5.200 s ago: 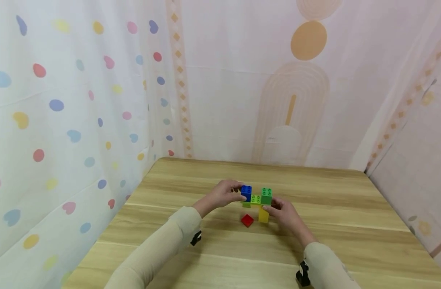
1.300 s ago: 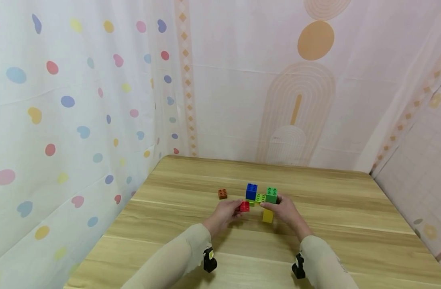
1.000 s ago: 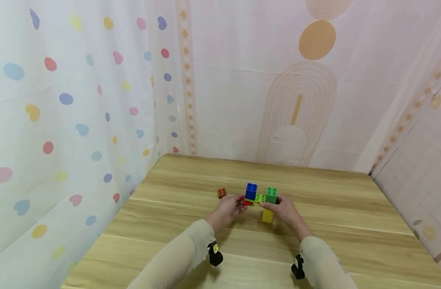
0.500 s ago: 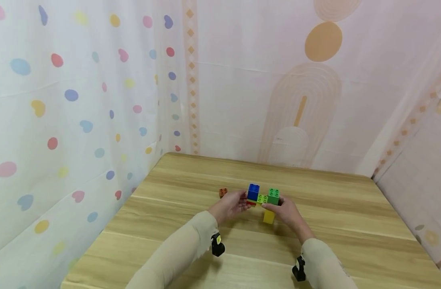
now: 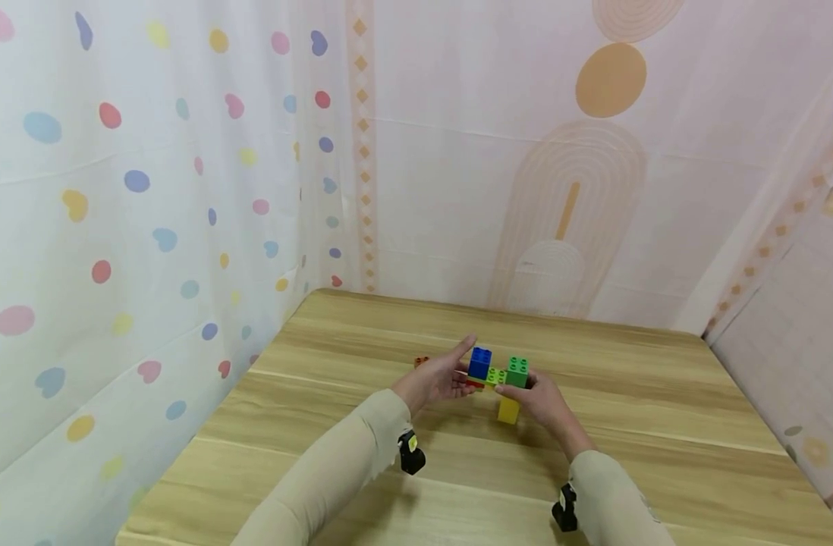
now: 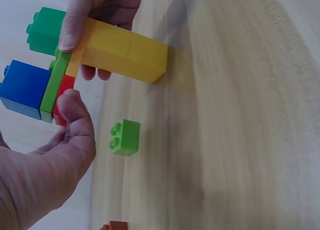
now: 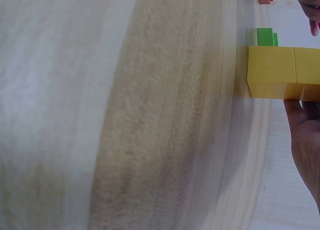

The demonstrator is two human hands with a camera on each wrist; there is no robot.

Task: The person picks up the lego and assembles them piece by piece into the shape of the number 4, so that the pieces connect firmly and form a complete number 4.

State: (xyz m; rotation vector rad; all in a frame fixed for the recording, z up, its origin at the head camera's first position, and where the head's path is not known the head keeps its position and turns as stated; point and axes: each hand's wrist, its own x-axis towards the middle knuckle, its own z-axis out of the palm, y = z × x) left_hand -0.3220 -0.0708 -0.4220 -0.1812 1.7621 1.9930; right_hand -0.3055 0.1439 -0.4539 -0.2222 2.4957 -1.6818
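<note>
My right hand (image 5: 546,398) grips a toy brick model between thumb and fingers. Its yellow column (image 6: 125,50) stands upright on the table, with a flat light green piece (image 6: 55,85) across the top. On that piece sit a green brick (image 5: 517,371) above the column and a blue brick (image 5: 480,363) on the overhanging left end. Under the blue end is a red brick (image 6: 62,95). My left hand (image 5: 437,381) presses a bent finger against the red brick from below, its thumb raised beside the blue brick. The right wrist view shows mainly the column and my right fingers (image 7: 295,115).
A loose light green brick (image 6: 125,137) lies on the table below the overhang. Farther left is an orange-brown brick (image 5: 422,362), partly hidden behind my left hand. The wooden table (image 5: 635,409) backs onto a patterned curtain (image 5: 430,189).
My left hand has taken the red brick off the table and brought it up under the blue end. Its thumb has since lifted. My right hand keeps its grip.
</note>
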